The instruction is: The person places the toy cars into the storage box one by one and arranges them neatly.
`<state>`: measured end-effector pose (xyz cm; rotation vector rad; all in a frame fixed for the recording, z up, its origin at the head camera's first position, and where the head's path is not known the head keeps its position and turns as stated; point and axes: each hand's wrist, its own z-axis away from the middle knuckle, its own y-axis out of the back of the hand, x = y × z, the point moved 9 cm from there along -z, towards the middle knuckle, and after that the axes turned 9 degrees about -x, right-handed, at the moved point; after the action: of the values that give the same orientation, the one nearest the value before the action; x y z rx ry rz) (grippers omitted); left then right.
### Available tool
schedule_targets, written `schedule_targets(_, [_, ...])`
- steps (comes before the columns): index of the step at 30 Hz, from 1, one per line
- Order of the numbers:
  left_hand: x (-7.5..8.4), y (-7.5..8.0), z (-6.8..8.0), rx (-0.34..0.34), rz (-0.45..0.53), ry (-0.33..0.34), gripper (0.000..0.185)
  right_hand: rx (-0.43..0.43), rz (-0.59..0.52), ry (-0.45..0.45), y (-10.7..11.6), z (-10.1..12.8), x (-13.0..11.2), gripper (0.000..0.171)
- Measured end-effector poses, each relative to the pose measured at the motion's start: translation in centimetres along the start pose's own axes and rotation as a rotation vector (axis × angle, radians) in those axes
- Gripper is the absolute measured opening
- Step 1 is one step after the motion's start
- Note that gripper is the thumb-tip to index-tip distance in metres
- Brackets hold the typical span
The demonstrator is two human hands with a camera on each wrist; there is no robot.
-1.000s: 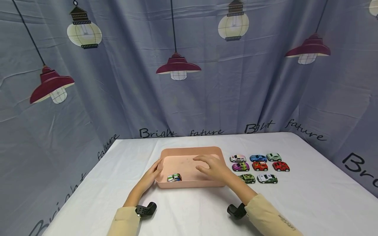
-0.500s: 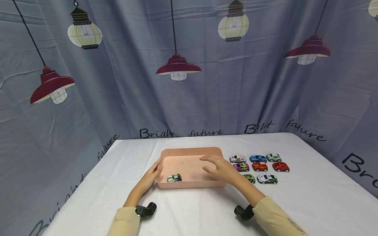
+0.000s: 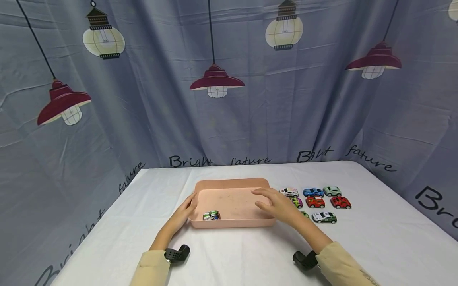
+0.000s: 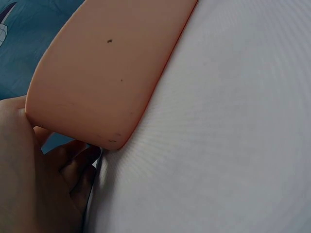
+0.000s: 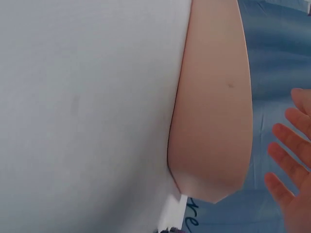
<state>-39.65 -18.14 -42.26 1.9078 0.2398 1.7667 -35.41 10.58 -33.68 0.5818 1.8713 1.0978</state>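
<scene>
A shallow pink tray [image 3: 232, 224] sits on the white-covered table. In its front left corner lies a green-and-white toy car [image 3: 212, 215]. My left hand [image 3: 181, 214] rests against the tray's left side, fingers relaxed along it; in the left wrist view its thumb [image 4: 15, 102] is at the rim. Over the tray's right end hovers my right hand [image 3: 280, 205], its fingers loosely spread and holding nothing. The right wrist view shows those fingers [image 5: 289, 141] apart from the tray wall [image 5: 214, 97].
Right of the tray stand several toy cars in rows, among them a blue one [image 3: 313, 192], a red one [image 3: 340, 202] and a white-and-green one [image 3: 324, 217]. My right hand partly covers the nearest ones. A grey-blue curtain [image 3: 236, 131] hangs behind the table.
My right hand has drifted right, from above the tray's inside to its right end, and now covers more of the nearest cars. The left hand and the tray have stayed put.
</scene>
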Motion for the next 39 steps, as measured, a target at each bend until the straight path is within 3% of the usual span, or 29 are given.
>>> schedule_targets(19, [-0.1,0.2,0.0,0.002,0.008,-0.007,0.055,0.020,0.026,-0.047,1.7,1.2,2.7,0.042])
schedule_targets(39, [-0.3,0.1,0.0,0.001,-0.013,0.029,0.054,0.039,0.000,-0.112,4.3,3.6,6.1,0.044])
